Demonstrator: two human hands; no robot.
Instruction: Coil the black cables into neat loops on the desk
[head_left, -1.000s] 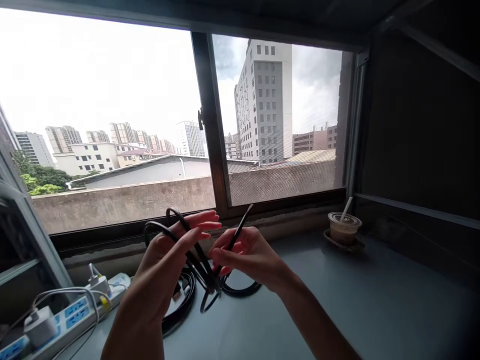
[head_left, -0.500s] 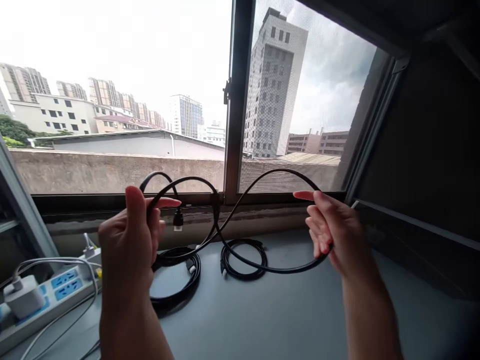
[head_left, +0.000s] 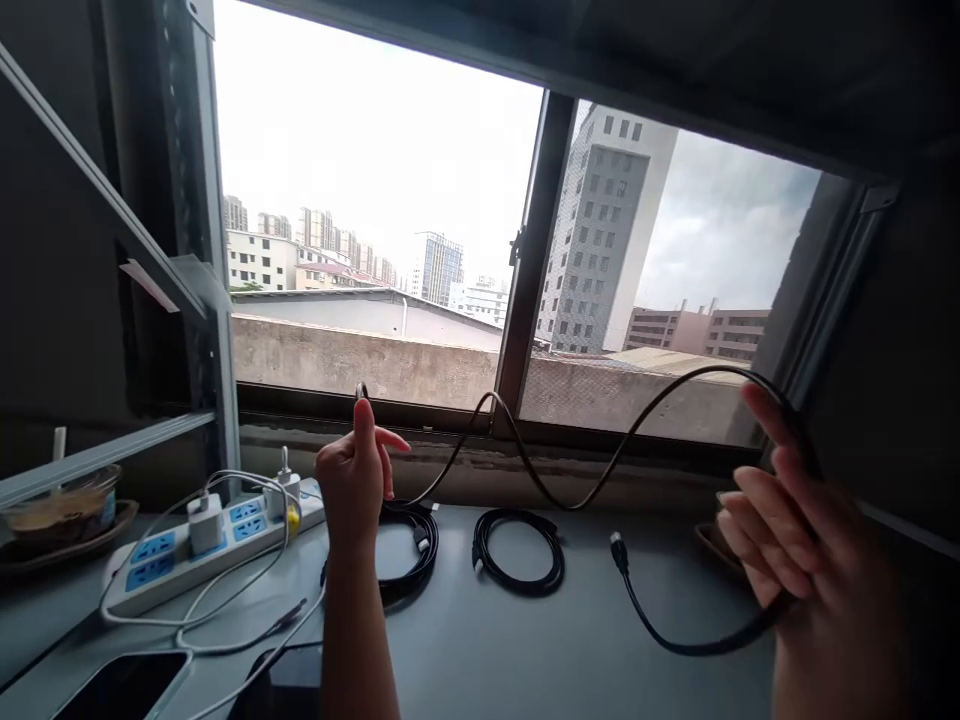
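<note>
A black cable (head_left: 577, 508) with connectors hangs in a wavy line between my hands in front of the window. My left hand (head_left: 358, 475) is closed around one part of it, thumb up and index finger pointing right. Far to the right, my right hand (head_left: 795, 540) grips the cable, which arches over the fingers. From below that hand a loose end curves left to a black plug (head_left: 618, 552). On the desk lie two coiled black cables: a larger coil (head_left: 429, 572), partly behind my left arm, and a smaller coil (head_left: 556, 572) to its right.
A white power strip (head_left: 255, 526) with chargers and white cords lies left on the grey desk (head_left: 510, 660). A phone (head_left: 124, 688) and a dark object (head_left: 289, 680) sit at the front left. A cup (head_left: 75, 510) stands behind the metal frame (head_left: 225, 400).
My hands have moved farther apart. The looped cable has stretched into a wave, and a plug end now hangs below my right hand. The view has shifted, showing more desk on the left.
</note>
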